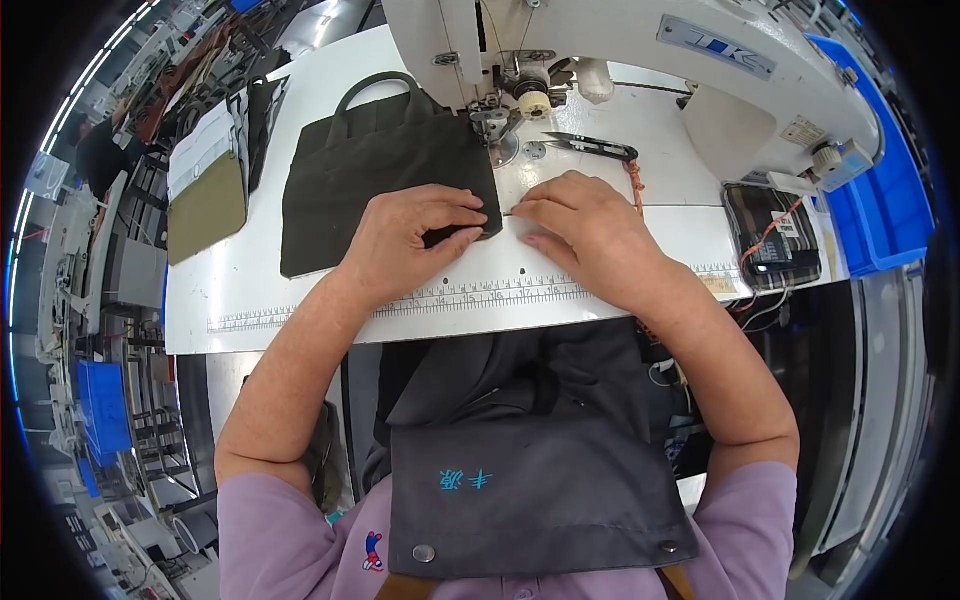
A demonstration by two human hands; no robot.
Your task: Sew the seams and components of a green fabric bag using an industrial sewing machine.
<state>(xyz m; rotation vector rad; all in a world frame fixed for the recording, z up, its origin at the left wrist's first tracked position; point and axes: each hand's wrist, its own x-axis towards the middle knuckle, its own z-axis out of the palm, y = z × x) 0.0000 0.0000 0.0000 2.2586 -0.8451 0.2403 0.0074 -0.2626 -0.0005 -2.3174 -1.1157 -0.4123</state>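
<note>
A dark olive-brown fabric bag (385, 150) with a looped handle lies flat on the white sewing table, its upper right corner by the presser foot of the sewing machine (490, 120). My left hand (415, 235) is closed on the bag's lower right corner, thumb below and fingers above. Just beyond that edge, my right hand (585, 230) makes a pinch. A tiny dark tip shows at its fingertips, too small to name. Thread snips (590, 147) with an orange cord lie on the table beyond my right hand.
A ruler strip (470, 300) runs along the table's (240, 285) near edge. Stacked fabric pieces (210, 205) lie at the left. On the right are a plaid pouch (775, 230) and a blue bin (875, 215). The machine's arm (640, 35) spans the far side.
</note>
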